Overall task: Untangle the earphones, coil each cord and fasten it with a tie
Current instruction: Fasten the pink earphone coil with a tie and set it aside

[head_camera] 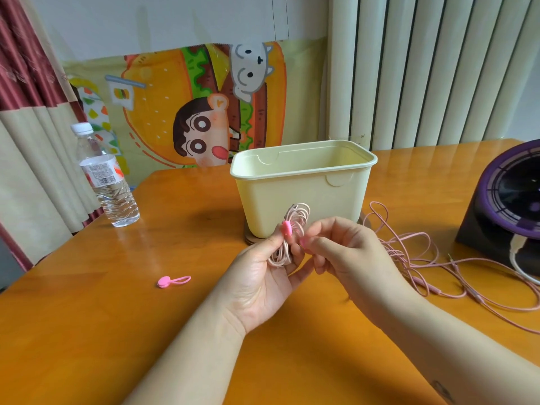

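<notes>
Since the containers come first: the cream plastic bin (304, 194) sits at 12 o'clock from the hands, open on top. All I can see inside is its bare inner walls; the floor is hidden from this angle. Over at 10 o'clock there's a clear water bottle (105, 182) standing upright on the wooden table (117, 331), white cap on, clear liquid inside.

The coiled cord (292, 220) is held up in front of the bin's near wall, off the table. It's a long narrow bundle of pale pink loops, with its long axis running from about 1 o'clock down to 7 o'clock. A bright pink tie (286, 228) crosses its middle.

The left hand (263, 276) is palm-up, fingers curled round the lower half of the coil, with the thumb and forefinger pinching at the tie. The right hand (344, 249) is curled too, fingertips pinching the tie's other pink end just right of the coil.

A spare tie (172, 281) lies flat at 9 o'clock from the left hand, with its loop pointing to 3 o'clock. The loose cords (423, 258) sprawl in a pink tangle at 3 o'clock, reaching toward a purple-and-black fan (508, 200).
</notes>
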{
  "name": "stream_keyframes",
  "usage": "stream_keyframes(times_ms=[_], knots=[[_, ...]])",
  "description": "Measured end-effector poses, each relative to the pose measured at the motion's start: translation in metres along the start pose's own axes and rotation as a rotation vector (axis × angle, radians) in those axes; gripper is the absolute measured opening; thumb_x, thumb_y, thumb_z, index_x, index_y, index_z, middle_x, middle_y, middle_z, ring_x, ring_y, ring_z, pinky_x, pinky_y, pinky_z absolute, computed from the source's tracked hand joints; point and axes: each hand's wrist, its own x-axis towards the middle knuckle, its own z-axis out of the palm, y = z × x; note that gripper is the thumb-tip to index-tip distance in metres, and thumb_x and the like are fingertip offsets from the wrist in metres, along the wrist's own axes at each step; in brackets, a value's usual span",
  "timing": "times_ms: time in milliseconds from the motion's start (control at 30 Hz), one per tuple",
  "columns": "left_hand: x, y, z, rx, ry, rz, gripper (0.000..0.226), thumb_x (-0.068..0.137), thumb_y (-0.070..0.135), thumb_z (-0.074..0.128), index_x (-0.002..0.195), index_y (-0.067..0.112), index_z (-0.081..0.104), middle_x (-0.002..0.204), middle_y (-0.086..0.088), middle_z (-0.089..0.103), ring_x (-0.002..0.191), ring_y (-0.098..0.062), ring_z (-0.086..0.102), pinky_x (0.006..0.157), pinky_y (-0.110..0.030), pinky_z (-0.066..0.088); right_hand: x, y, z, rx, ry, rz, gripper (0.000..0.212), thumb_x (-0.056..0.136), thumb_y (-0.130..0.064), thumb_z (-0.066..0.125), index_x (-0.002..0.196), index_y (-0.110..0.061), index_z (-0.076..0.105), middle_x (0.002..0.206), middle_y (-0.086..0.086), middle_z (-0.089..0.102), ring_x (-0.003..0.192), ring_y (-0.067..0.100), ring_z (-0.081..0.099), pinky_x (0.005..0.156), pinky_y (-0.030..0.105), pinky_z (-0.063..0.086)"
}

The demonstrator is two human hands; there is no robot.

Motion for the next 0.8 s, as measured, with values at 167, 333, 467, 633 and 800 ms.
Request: stream_keyframes(times_ms=[167, 333, 467, 633, 800], knots=[[-0.001, 0.002, 0.001, 0.030, -0.011, 0.016, 0.026, 0.084, 0.026, 0.056, 0.072, 0.014, 0.076, 0.062, 0.003, 0.058, 0.057, -0.007, 0.058, 0.074, -0.032, 0.054, 0.000, 0.004, 0.002, -0.034, -0.001, -0.029, 0.022, 0.088, -0.003, 0.060, 0.081, -0.018, 0.073, 0.052, -0.008, 0.056, 0.053, 0.009, 0.047, 0.056, 0.019, 0.044], [-0.001, 0.006, -0.007, 0.212, -0.066, 0.061, 0.018, 0.087, 0.021, 0.056, 0.090, 0.009, 0.068, 0.073, -0.001, 0.056, 0.064, -0.011, 0.056, 0.103, -0.050, 0.039, 0.001, 0.003, -0.003, -0.053, 0.003, -0.035, 0.019, 0.088, -0.009, 0.063, 0.092, -0.022, 0.075, 0.054, -0.007, 0.059, 0.055, 0.010, 0.050, 0.063, 0.026, 0.046], [-0.004, 0.009, -0.007, 0.373, -0.049, 0.063, 0.025, 0.082, 0.022, 0.060, 0.098, 0.005, 0.069, 0.077, -0.004, 0.057, 0.073, -0.015, 0.055, 0.095, -0.046, 0.046, 0.003, 0.002, -0.008, -0.068, -0.019, -0.035, 0.014, 0.086, -0.010, 0.065, 0.090, -0.020, 0.075, 0.055, -0.006, 0.059, 0.058, 0.012, 0.051, 0.063, 0.026, 0.047], [-0.008, 0.015, -0.008, 0.486, -0.069, 0.011, 0.018, 0.078, 0.024, 0.060, 0.087, 0.011, 0.071, 0.076, -0.006, 0.063, 0.071, -0.017, 0.062, 0.082, -0.039, 0.046, 0.005, -0.003, -0.015, -0.207, -0.126, -0.076, 0.013, 0.084, -0.015, 0.069, 0.096, -0.014, 0.072, 0.061, -0.005, 0.067, 0.057, 0.007, 0.058, 0.059, 0.016, 0.049], [-0.008, 0.014, -0.010, 0.542, -0.068, 0.023, 0.021, 0.076, 0.025, 0.061, 0.091, 0.012, 0.068, 0.079, -0.006, 0.067, 0.074, -0.017, 0.065, 0.082, -0.037, 0.047, 0.006, -0.004, -0.020, -0.395, -0.159, -0.170, 0.014, 0.087, -0.020, 0.066, 0.099, -0.020, 0.072, 0.082, 0.003, 0.074, 0.077, 0.017, 0.070, 0.080, 0.037, 0.056]])
